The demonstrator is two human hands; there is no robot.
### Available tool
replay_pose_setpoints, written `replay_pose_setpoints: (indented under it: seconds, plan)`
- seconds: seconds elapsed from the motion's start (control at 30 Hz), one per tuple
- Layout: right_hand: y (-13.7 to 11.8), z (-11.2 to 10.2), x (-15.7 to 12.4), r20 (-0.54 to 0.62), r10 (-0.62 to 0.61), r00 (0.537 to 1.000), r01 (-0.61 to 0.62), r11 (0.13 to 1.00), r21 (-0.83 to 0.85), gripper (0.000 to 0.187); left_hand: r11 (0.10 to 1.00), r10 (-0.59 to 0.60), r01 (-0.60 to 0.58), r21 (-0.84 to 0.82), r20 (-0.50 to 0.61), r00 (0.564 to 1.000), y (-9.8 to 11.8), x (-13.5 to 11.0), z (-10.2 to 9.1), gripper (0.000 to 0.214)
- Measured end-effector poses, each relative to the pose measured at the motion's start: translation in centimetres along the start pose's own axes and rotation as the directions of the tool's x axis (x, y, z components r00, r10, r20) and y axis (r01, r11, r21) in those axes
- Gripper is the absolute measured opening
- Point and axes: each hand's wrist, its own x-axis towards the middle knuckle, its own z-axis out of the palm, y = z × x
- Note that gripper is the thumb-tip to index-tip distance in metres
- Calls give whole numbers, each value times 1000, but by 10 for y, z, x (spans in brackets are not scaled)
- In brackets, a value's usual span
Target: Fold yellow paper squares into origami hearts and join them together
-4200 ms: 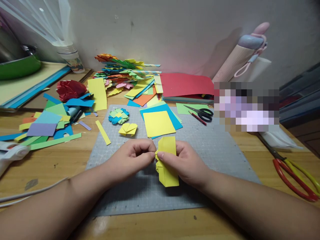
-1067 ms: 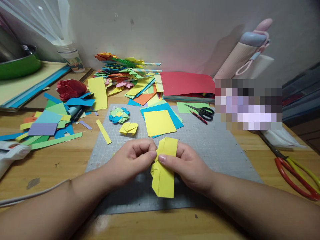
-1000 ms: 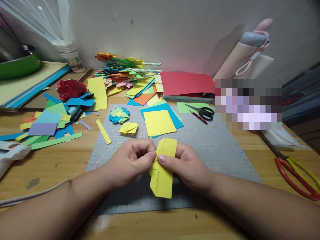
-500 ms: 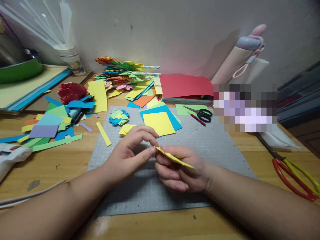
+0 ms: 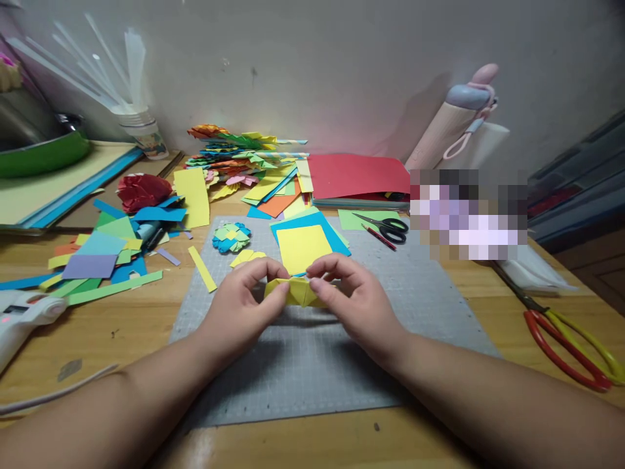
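Note:
A folded piece of yellow paper (image 5: 303,292) is pinched between both hands above the grey cutting mat (image 5: 293,384). My left hand (image 5: 247,296) grips its left part, thumb in front and fingers behind. On its right part, my right hand (image 5: 359,303) holds it the same way. Just beyond the hands lie a yellow paper square (image 5: 303,247) on blue sheets (image 5: 336,241), another folded yellow paper piece (image 5: 248,258) partly hidden by my left hand, and a blue and green paper flower (image 5: 231,238).
Black scissors (image 5: 393,228) and a red pencil (image 5: 379,237) lie at the mat's far right. Paper scraps (image 5: 92,254), a red paper flower (image 5: 143,192) and a white glue gun (image 5: 29,312) are at left. Larger red and yellow-handled scissors (image 5: 561,352) rest at right.
The folded yellow paper has turned from edge-on to face me. My right hand has shifted up and its grip has changed; my left hand has closed on the left part.

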Motion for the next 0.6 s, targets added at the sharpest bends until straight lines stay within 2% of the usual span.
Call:
replay_pose_setpoints:
  seconds: [0.17,0.27,0.5,0.6]
  plan:
    - [2,2,1,60,-43,997,43,999,-3,11,989,87,-88,115,7,996,2,-2,2,10]
    - [2,3,1,68,-56,996,56,998,6,11,985,105,-101,143,-17,994,2,-3,3,10]
    - [7,4,2,86,105,991,-121,972,203,20,993,104,-98,68,-90,990,-2,-3,3,8]
    - [9,6,5,66,152,986,-165,923,347,26,996,94,-94,3,-105,990,-2,-3,3,7]
